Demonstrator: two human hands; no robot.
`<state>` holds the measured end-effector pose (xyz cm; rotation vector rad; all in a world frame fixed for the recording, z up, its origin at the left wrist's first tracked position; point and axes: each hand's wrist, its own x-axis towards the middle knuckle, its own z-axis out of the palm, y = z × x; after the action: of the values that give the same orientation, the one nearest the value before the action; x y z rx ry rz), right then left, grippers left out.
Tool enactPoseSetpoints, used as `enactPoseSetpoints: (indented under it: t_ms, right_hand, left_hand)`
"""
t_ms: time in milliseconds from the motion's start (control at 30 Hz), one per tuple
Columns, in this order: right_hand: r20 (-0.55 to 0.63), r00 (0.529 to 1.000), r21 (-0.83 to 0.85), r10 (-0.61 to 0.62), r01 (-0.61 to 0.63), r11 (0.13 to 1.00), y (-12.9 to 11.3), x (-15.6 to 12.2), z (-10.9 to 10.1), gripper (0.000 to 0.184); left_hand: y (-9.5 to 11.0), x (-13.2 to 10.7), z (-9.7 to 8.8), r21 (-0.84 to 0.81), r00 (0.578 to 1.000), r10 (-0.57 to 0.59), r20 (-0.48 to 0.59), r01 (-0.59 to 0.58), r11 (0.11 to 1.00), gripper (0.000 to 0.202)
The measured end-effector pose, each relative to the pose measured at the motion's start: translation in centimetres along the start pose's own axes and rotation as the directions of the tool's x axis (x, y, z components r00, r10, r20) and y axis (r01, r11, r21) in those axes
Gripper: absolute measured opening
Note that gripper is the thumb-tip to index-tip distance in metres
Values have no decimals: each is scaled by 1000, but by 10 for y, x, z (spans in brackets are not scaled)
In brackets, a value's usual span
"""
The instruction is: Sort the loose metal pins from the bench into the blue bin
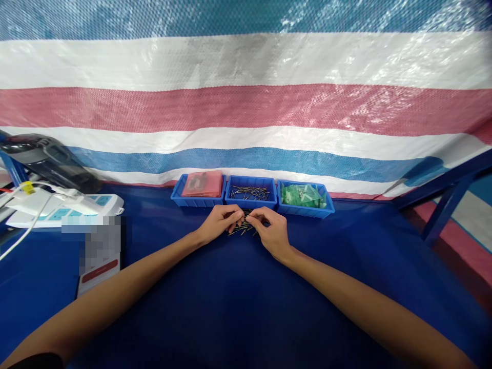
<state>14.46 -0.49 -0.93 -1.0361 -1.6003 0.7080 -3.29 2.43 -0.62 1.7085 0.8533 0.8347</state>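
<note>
My left hand (219,224) and my right hand (273,233) meet fingertip to fingertip over a small pile of thin metal rods (243,230) on the blue table. The rods look dark and brass-coloured, perhaps drill bits. Both hands are closed in a pinch; whatever is between the fingers is too small to make out. Just behind them, a middle blue bin (251,203) holds more such rods (249,193). The left blue bin (198,202) contains flat pink bags (203,184). Green-tinted clear bags (303,195) fill the right blue bin (305,210).
A white power strip (111,203) with plugs and cables lies at the left, before a dark handheld appliance (54,159). Near my left forearm is a partly blurred box (100,271). A striped sheet (246,107) hangs behind; a blue frame (448,205) stands right.
</note>
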Motion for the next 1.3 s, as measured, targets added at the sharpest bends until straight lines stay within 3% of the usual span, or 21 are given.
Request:
enactPoseSetpoints:
  t_ms: [333, 1000, 1300]
  right_hand:
    - [13, 1000, -47, 9, -9, 999, 1, -1, 0, 13]
    - [68, 996, -47, -50, 53, 997, 1, -1, -1, 14]
    - [44, 999, -24, -24, 25, 999, -2, 0, -1, 16]
  left_hand:
    - [2, -1, 1, 58, 1000, -18, -22, 19, 998, 41]
    - [4, -2, 1, 75, 998, 34, 50, -38, 996, 43]
    - [0, -1, 2, 69, 1000, 7, -4, -7, 998, 42]
